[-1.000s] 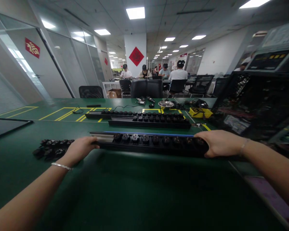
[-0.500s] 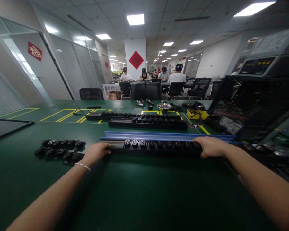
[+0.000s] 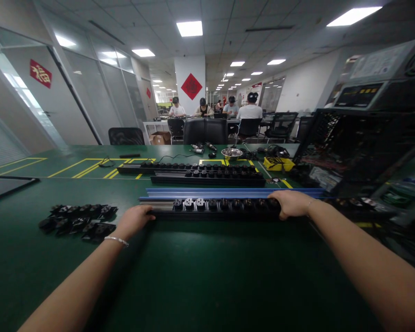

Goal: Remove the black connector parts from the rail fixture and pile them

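A long black power strip housing (image 3: 210,215) lies crosswise in front of me, with a row of black socket modules (image 3: 224,204) set in it and a bare metallic stretch at its left. My left hand (image 3: 135,218) is closed round its left end, thumb and fingers gripping the edge. At the right end my right hand (image 3: 292,203) grips the same strip, covering that end. Directly behind it run blue rails (image 3: 228,192), parallel to the strip. Loose black socket modules (image 3: 79,219) lie in rows on the green table (image 3: 200,276), left of my left hand.
Two more black strips with sockets (image 3: 207,180) lie farther back. Behind them are a metal bowl (image 3: 231,153), a yellow tray (image 3: 278,164) and cables. Computer cases (image 3: 363,138) stand at the right. A dark flat panel (image 3: 7,190) lies at the left. People sit at a far table.
The view has shifted slightly to the right, so most things appear farther left. Both hands keep their grip on the strip, which looks slightly nearer the blue rails.
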The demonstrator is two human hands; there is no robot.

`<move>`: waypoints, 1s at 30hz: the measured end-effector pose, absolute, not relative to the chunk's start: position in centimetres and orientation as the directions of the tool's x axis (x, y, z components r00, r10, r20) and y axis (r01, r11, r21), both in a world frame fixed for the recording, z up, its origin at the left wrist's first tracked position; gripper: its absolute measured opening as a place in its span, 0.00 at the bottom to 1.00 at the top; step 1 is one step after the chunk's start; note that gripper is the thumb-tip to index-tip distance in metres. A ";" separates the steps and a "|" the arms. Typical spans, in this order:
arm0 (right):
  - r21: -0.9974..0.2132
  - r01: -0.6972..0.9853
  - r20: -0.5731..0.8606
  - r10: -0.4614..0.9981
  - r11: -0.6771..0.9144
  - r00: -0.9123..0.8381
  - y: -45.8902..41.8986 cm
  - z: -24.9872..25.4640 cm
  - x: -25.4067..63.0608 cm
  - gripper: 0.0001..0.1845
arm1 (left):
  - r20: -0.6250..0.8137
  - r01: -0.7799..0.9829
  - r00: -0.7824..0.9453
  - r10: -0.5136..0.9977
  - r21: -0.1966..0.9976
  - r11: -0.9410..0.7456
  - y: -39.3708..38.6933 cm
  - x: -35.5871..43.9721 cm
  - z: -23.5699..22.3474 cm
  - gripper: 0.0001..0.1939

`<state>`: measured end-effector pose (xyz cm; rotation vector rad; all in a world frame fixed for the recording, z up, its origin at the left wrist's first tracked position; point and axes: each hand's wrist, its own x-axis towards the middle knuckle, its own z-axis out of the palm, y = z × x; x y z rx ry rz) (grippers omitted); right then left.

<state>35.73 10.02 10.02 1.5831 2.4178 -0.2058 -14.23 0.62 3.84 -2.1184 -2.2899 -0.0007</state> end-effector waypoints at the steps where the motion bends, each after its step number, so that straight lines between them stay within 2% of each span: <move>1: 0.013 0.912 -0.273 0.879 0.411 -0.392 10.1 10.2 35.7 0.31 | 0.021 0.997 -0.074 0.997 -0.012 0.075 0.6 -14.3 3.8 0.15; 8: 0.017 0.904 -0.241 0.879 0.427 -0.411 10.8 9.8 35.5 0.29 | 0.031 0.994 -0.106 0.994 -0.021 0.106 0.6 -14.2 3.9 0.14; 16: 0.019 0.912 -0.223 0.891 0.409 -0.395 10.5 8.3 35.7 0.33 | 0.040 0.998 -0.030 0.999 -0.058 0.032 0.8 -13.8 3.8 0.13; 22: -0.042 0.923 -0.270 0.885 0.383 -0.380 10.7 8.4 36.0 0.32 | 0.077 0.998 0.007 0.997 -0.064 -0.002 1.2 -13.4 3.1 0.10; 25: -0.059 0.922 -0.272 0.883 0.382 -0.383 10.9 8.1 36.2 0.33 | 0.120 0.997 0.044 0.992 -0.065 -0.037 1.3 -12.9 2.8 0.12; 30: 0.040 0.950 -0.248 0.924 0.311 -0.292 11.1 8.2 36.3 0.37 | 0.207 0.999 0.050 0.977 -0.004 -0.050 1.0 -12.1 2.0 0.15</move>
